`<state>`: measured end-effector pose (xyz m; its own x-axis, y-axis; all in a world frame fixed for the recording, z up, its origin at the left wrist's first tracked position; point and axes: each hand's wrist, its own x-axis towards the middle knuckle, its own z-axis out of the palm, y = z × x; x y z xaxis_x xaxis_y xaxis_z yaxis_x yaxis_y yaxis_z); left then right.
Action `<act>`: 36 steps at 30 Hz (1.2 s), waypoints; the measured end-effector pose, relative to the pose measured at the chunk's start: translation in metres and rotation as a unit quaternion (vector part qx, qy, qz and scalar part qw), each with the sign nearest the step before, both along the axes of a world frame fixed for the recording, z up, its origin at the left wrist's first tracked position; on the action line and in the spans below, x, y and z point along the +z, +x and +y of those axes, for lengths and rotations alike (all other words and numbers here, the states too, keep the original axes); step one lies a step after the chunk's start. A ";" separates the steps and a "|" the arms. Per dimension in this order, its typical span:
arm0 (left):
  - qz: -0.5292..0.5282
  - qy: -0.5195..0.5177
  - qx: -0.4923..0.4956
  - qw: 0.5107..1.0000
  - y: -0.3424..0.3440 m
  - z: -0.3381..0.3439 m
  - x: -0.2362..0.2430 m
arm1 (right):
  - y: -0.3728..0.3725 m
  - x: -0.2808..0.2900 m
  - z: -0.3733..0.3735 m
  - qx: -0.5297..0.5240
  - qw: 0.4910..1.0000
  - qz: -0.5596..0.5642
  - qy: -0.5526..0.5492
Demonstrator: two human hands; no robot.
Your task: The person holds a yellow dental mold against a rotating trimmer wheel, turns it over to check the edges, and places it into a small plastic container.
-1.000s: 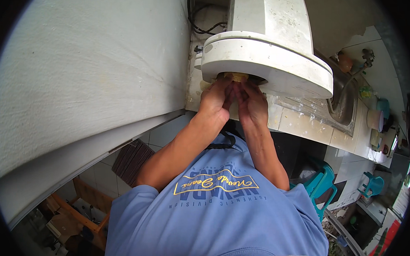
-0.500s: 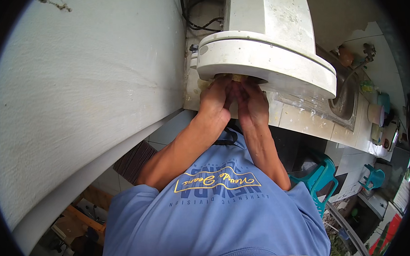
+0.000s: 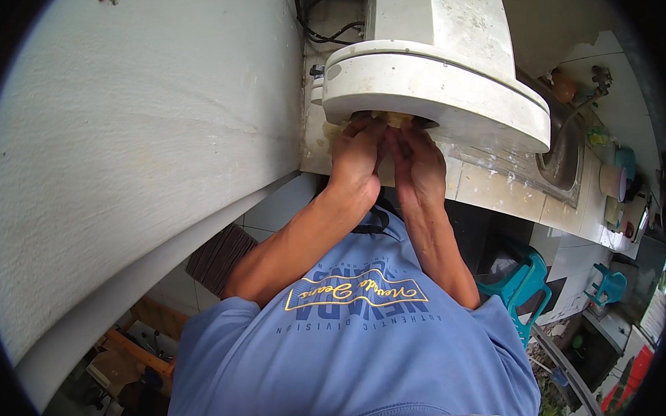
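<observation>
A large off-white machine (image 3: 432, 88) with a rounded, stained housing stands on the tiled counter in front of me. Under its front rim is a dark opening (image 3: 426, 121). My left hand (image 3: 354, 156) and my right hand (image 3: 424, 158) are raised side by side there, fingers curled inward, fingertips close together. Between them, at the opening, shows a soft, pale yellow lump (image 3: 397, 119) with an uneven surface. Both hands appear closed on its lower part. My fingers cover much of it, and the machine's rim hides its upper end.
A white wall (image 3: 144, 142) rises close on my left. Black cables (image 3: 333, 38) lie behind the machine. To the right, a metal sink (image 3: 565, 153) is set into the counter (image 3: 496, 193), which carries pale splatters. A teal plastic chair (image 3: 518, 274) stands below it.
My hands have come slightly lower and nearer to me relative to the machine's rim. More of the yellow lump shows at the opening. The view has shifted a little.
</observation>
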<state>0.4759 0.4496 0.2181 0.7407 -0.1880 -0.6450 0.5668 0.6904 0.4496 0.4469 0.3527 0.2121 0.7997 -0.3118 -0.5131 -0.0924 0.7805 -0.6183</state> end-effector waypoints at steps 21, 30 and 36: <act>0.049 0.034 0.001 0.998 0.014 0.004 -0.009 | 0.014 -0.016 0.002 0.008 1.000 0.005 -0.005; 0.070 0.028 -0.008 0.997 0.015 0.007 -0.008 | 0.015 -0.012 0.002 0.006 1.000 0.025 0.003; 0.068 0.023 0.005 0.997 0.014 0.008 -0.007 | 0.016 -0.012 0.002 0.011 1.000 0.024 0.004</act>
<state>0.4894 0.4576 0.2116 0.6471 -0.1499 -0.7475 0.6183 0.6769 0.3994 0.4628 0.3544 0.2001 0.7809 -0.2911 -0.5527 -0.1377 0.7827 -0.6069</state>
